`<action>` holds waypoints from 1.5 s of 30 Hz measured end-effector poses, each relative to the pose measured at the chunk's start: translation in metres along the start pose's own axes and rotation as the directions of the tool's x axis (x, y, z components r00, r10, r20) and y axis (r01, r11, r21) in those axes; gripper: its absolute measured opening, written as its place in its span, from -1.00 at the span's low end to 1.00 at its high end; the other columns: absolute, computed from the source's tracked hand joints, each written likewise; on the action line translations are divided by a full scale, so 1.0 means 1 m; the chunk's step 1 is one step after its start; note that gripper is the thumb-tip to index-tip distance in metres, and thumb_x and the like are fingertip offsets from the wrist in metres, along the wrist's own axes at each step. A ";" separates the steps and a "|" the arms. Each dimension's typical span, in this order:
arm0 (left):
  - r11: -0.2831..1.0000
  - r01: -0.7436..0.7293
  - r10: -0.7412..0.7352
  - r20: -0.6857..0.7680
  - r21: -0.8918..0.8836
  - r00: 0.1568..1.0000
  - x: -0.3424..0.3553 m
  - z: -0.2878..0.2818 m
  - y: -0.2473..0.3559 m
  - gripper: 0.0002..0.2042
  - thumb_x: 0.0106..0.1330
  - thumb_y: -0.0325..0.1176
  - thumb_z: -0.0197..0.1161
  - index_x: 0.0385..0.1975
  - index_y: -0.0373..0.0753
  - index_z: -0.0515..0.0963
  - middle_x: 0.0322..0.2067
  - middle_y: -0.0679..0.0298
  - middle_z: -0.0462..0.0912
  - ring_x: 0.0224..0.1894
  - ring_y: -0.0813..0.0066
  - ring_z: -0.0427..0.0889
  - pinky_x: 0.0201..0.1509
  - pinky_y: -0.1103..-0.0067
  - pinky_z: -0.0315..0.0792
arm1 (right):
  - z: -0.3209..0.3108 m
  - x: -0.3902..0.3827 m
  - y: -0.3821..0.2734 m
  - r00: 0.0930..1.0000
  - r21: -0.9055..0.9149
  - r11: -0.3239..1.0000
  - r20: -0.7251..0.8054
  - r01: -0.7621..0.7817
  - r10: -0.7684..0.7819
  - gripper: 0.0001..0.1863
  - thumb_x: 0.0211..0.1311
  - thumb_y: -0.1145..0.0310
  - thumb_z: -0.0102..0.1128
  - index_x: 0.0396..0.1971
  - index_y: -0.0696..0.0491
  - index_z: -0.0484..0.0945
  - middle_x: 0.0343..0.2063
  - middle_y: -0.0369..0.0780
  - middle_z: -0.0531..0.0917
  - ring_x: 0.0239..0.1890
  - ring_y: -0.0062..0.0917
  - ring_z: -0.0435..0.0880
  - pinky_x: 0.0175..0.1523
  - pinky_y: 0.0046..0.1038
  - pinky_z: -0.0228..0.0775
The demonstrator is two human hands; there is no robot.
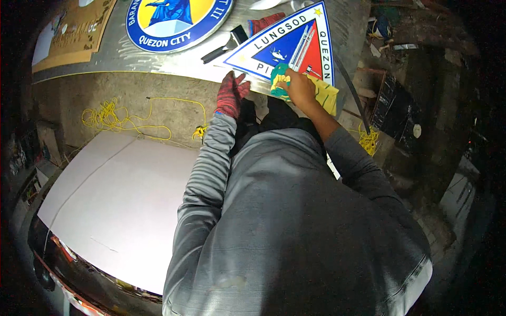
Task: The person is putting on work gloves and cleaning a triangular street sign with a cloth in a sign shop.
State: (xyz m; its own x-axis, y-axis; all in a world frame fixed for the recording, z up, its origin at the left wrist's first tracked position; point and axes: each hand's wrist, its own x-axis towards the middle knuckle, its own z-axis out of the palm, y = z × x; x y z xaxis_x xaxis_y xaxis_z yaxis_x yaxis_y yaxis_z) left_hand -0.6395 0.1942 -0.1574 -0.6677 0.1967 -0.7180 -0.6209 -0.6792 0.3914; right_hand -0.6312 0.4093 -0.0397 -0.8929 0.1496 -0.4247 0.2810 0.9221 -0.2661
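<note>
The right hand point(300, 88) had its grip pinching a green-and-yellow cloth point(278, 80) over the lower edge of the triangular sign point(278, 54), which lay at the near side of the metal tabletop point(108, 59). The left hand point(232, 96), in a red-and-black glove, held its grip loosely spread just beside the tabletop's edge, near a black-handled tool point(216, 53).

Grey metal-topped bench point(105, 62), lit bright at its near edge. Just nearer than bench: rough grey-brown floor point(176, 88) with tangled yellow cord point(108, 112), then broad white panel point(121, 205) to bench's near left. Right of bench: dim, cluttered ground, black panel point(398, 102).
</note>
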 end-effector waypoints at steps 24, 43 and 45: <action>0.995 0.097 -0.094 0.097 -0.019 0.991 0.022 0.042 -0.058 -0.74 0.30 -0.34 0.17 -0.10 -0.32 0.39 -0.32 0.11 0.59 -0.42 0.25 0.63 -0.35 0.39 0.62 | -0.149 -0.083 0.116 0.906 -0.396 0.874 0.190 -0.282 0.378 -0.47 0.00 -0.02 0.35 -0.07 -0.01 0.63 -0.24 0.02 0.68 -0.14 -0.13 0.67 -0.01 -0.20 0.48; 0.990 -0.017 0.013 -0.031 -0.143 0.999 -0.006 0.053 -0.095 -0.28 0.31 0.33 -0.11 0.13 -0.27 0.24 -0.09 0.08 0.46 -0.05 0.03 0.53 0.08 0.14 0.48 | -0.140 -0.006 0.073 0.925 0.087 0.924 -0.116 0.371 -0.361 -0.73 0.15 0.35 0.25 -0.12 0.02 0.57 -0.21 -0.08 0.64 -0.11 -0.23 0.61 -0.02 -0.27 0.44; 0.986 -0.024 0.018 -0.036 -0.167 0.999 -0.013 0.056 -0.102 -0.18 0.27 0.37 -0.10 0.23 -0.29 0.13 0.05 -0.01 0.37 0.02 0.00 0.50 0.10 0.16 0.46 | -0.080 0.012 0.050 0.824 -0.011 0.836 -0.159 0.549 -0.544 -0.71 0.07 0.32 0.32 -0.18 0.00 0.57 -0.25 -0.10 0.60 -0.13 -0.20 0.59 -0.05 -0.25 0.44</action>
State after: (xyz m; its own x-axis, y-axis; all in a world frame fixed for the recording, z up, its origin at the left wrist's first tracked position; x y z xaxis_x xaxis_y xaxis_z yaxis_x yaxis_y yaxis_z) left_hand -0.5907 0.3011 -0.1559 -0.6637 0.1589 -0.7310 -0.5272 -0.7925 0.3064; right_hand -0.6563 0.4856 0.0111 -0.9446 -0.3213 -0.0675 -0.2595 0.8566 -0.4459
